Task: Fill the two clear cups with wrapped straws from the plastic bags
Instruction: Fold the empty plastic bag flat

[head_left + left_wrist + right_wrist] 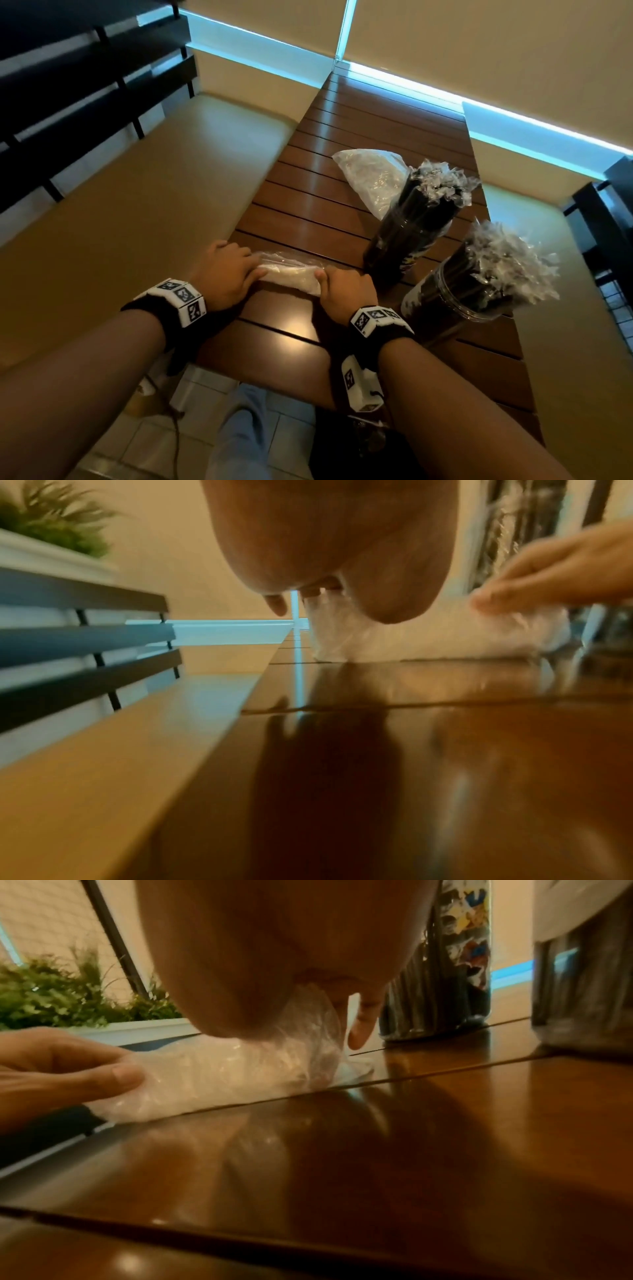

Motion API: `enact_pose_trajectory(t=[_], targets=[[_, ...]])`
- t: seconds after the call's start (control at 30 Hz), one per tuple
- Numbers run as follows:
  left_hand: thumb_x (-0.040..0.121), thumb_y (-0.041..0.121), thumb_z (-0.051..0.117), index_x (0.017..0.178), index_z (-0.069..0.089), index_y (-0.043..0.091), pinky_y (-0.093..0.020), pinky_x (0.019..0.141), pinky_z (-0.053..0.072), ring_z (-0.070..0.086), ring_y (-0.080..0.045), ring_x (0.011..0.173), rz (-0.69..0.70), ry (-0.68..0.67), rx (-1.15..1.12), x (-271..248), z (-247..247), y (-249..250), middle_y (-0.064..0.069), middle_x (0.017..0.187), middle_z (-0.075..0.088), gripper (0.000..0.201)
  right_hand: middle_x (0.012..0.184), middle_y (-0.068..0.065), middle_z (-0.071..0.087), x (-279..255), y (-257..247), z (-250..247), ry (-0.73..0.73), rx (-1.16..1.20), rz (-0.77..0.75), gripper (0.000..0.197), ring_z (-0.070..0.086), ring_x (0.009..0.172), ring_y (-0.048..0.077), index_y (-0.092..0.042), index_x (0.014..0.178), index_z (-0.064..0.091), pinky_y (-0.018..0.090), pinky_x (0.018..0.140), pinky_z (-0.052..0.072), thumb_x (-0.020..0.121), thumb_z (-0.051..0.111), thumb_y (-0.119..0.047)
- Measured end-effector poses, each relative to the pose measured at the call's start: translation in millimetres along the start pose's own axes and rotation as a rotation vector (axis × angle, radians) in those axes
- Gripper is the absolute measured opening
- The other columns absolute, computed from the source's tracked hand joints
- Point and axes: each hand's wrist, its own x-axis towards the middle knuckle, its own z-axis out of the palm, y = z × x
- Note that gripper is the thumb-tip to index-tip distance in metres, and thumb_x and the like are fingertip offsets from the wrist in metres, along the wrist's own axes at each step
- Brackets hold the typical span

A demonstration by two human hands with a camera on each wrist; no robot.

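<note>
On the slatted wooden table (318, 212) a rolled-up clear plastic bag (291, 279) lies near the front edge. My left hand (250, 270) grips its left end, thumb on top, and my right hand (329, 284) grips its right end with curled fingers. The right wrist view shows the bag (219, 1074) pinched by my left hand's fingers (120, 1074) and wrapped by my right hand (342, 1010). Two clear cups, the far cup (411, 233) and the near cup (459, 294), stand to the right, packed with black wrapped straws. A second, flattened bag (373, 178) lies behind them.
Tan bench seats (154, 192) flank the table on both sides, with a dark slatted backrest (85, 85) on the left. A planter with green plants (68, 996) stands beyond the left bench. The printed cup (455, 961) stands close to my right hand.
</note>
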Motion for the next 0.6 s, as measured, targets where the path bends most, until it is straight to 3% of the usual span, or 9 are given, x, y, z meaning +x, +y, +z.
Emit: enact_pose_trajectory(t=[0.1, 0.17, 0.23, 0.3, 0.37, 0.5, 0.6], targets=[[0.099, 0.053, 0.022, 0.114, 0.06, 0.028, -0.042, 0.095, 0.037, 0.052, -0.026, 0.112, -0.212, -0.089, -0.014, 12, -6, 14, -0.002, 0.114, 0.06, 0.047, 0.115, 0.01, 0.066, 7, -2, 6, -0.022, 0.037, 0.142, 0.04, 0.061, 0.105, 0.033, -0.016, 0.116, 0.053, 0.043, 0.088, 0.042, 0.103, 0.03, -0.046], [0.099, 0.05, 0.032, 0.118, 0.057, 0.018, -0.043, 0.097, 0.042, 0.05, -0.033, 0.115, -0.333, -0.159, -0.097, 22, -6, 20, -0.014, 0.124, 0.053, 0.045, 0.121, 0.008, 0.057, 6, -3, 10, 0.077, -0.025, 0.179, 0.033, 0.053, 0.111, 0.032, -0.018, 0.12, 0.05, 0.046, 0.091, 0.041, 0.1, 0.044, -0.043], [0.094, 0.052, 0.047, 0.127, 0.05, 0.009, -0.043, 0.101, 0.043, 0.049, -0.037, 0.118, -0.486, -0.151, -0.226, 30, -4, 22, -0.02, 0.134, 0.044, 0.055, 0.122, 0.009, 0.053, 3, -3, 11, 0.166, -0.133, 0.102, 0.032, 0.05, 0.11, 0.032, -0.02, 0.124, 0.049, 0.046, 0.088, 0.041, 0.095, 0.054, -0.032], [0.086, 0.058, 0.061, 0.137, 0.04, 0.004, -0.043, 0.102, 0.041, 0.048, -0.038, 0.125, -0.633, -0.137, -0.308, 34, -4, 20, -0.022, 0.141, 0.038, 0.077, 0.125, 0.01, 0.054, 1, -3, 15, 0.156, -0.176, -0.087, 0.036, 0.049, 0.112, 0.032, -0.019, 0.129, 0.05, 0.043, 0.089, 0.04, 0.094, 0.055, -0.023], [0.082, 0.064, 0.064, 0.138, 0.041, 0.001, -0.04, 0.098, 0.044, 0.051, -0.037, 0.124, -0.686, -0.169, -0.288, 37, -2, 17, -0.023, 0.14, 0.046, 0.087, 0.129, 0.007, 0.055, -2, -5, 17, 0.109, -0.146, -0.174, 0.037, 0.048, 0.116, 0.03, -0.019, 0.132, 0.05, 0.041, 0.093, 0.037, 0.095, 0.052, -0.022], [0.077, 0.067, 0.067, 0.122, 0.059, 0.003, -0.033, 0.08, 0.048, 0.062, -0.034, 0.109, -0.7, -0.229, -0.315, 42, 2, 10, -0.017, 0.123, 0.064, 0.079, 0.122, 0.005, 0.061, -9, -10, 16, 0.125, -0.133, -0.174, 0.04, 0.055, 0.108, 0.029, -0.021, 0.132, 0.051, 0.041, 0.088, 0.038, 0.095, 0.048, -0.039], [0.078, 0.047, 0.075, 0.114, 0.062, 0.003, -0.031, 0.07, 0.045, 0.064, -0.034, 0.102, -0.709, -0.161, -0.33, 45, -9, 21, -0.017, 0.115, 0.066, 0.059, 0.123, 0.007, 0.056, -12, -11, 20, 0.082, -0.167, -0.213, 0.051, 0.052, 0.107, 0.03, -0.025, 0.145, 0.037, 0.045, 0.087, 0.039, 0.096, 0.045, -0.039]])
